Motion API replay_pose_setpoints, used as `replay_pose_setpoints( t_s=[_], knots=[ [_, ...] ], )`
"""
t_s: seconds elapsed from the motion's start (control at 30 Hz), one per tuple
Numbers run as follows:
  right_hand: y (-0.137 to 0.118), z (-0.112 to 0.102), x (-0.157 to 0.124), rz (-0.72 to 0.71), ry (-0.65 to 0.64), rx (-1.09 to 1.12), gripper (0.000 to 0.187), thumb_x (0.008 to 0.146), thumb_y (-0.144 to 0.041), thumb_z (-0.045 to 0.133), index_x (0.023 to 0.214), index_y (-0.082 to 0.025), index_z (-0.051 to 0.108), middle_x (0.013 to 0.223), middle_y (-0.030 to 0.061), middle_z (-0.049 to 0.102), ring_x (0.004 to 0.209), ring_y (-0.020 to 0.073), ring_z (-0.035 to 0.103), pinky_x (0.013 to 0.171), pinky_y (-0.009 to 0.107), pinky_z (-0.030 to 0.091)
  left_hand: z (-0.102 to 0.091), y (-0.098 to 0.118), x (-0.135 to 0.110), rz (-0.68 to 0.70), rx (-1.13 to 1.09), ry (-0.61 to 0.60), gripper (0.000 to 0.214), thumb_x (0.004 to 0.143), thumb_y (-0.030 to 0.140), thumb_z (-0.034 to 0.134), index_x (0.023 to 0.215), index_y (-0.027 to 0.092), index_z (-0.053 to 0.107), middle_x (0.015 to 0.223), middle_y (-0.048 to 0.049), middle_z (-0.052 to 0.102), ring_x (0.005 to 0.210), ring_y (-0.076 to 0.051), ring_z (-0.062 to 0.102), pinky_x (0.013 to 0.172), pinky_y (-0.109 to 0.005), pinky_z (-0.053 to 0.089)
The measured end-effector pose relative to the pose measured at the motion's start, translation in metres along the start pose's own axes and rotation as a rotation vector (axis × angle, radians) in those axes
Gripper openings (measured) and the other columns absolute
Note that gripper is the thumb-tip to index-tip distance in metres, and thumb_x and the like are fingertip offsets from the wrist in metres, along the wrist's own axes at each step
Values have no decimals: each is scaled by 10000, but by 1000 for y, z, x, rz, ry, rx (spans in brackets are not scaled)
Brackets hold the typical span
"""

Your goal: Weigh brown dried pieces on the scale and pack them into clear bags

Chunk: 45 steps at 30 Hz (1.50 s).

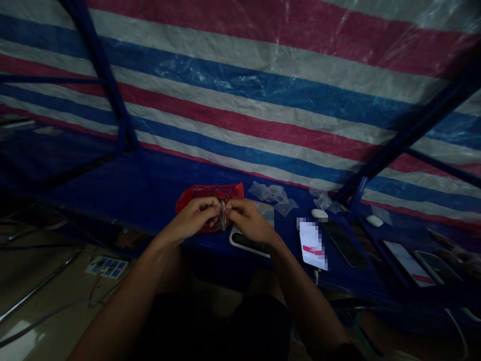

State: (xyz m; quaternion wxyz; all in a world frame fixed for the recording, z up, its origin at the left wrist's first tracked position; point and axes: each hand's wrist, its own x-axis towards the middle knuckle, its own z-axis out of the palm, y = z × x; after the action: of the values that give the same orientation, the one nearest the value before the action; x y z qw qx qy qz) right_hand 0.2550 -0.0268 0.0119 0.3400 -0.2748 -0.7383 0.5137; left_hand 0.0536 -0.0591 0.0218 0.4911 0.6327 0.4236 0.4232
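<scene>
Both hands meet over the near edge of an open red plastic bag [188, 196] on a long blue table [150, 175]. The left hand [197, 214] and the right hand [248, 219] grasp a small, thin, see-through plastic packet [223, 219] between them, thumbs and fingers pinched on opposite sides of it. The packet stands roughly upright, in front of the red bag's dark contents; whether anything is inside it is too dim to tell.

For good handling, a light, even pinch close to the packet's rim probably serves best, since film this thin likely slips or tears under a sudden tug. Working low over the red bag seems sensible (anything loose would then drop into it rather than to the floor). The right wrist should stay clear of the flat white device with a dark panel [236, 238], just beside and partly under it. The crumpled clear plastic bags [274, 194] behind look light enough to drift if a sleeve brushes them.
</scene>
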Motion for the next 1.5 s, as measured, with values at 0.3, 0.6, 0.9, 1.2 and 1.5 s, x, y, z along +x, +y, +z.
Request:
replay_pose_setpoints(
  t_s=[0.3,0.6,0.9,1.2,1.5],
  knots=[
    [-23,-14,17,-14,31,-161,162,892,-258,549,743,-218,601,732,-19,643,688,136,579,643,248,455,-19,15,-7,223,337,155,407,816,508,796,1089,222,699,1150,-85,744,1070,-269,709,957,-416,583],
    [-32,-24,56,99,-28,-35,207,939,-290,549,759,-217,621,676,-23,675,577,113,608,554,212,492,-35,3,26,260,389,148,469,953,573,693,1240,203,660,1207,-91,769,1107,-273,719,1019,-404,565],
    [-12,-71,47,92,166,-188,408,960,-569,625,787,-202,668,784,46,742,664,147,640,563,251,451,-64,15,48,159,968,-114,344,967,506,661,1141,213,710,1126,-96,791,999,-290,741,891,-376,535],
    [9,-83,35,99,210,-362,331,966,-491,649,833,-189,676,801,41,734,709,164,642,671,297,482,-57,42,83,38,1579,-420,465,876,506,745,1258,240,745,1235,-113,806,1074,-329,768,866,-386,541],
    [11,-70,46,290,184,-885,317,953,-470,764,1066,-174,750,917,88,784,785,216,672,661,308,392,-50,61,89,93,1707,-491,476,810,412,835,1253,243,786,1188,-117,810,1056,-335,758,848,-386,530]
  ],
)
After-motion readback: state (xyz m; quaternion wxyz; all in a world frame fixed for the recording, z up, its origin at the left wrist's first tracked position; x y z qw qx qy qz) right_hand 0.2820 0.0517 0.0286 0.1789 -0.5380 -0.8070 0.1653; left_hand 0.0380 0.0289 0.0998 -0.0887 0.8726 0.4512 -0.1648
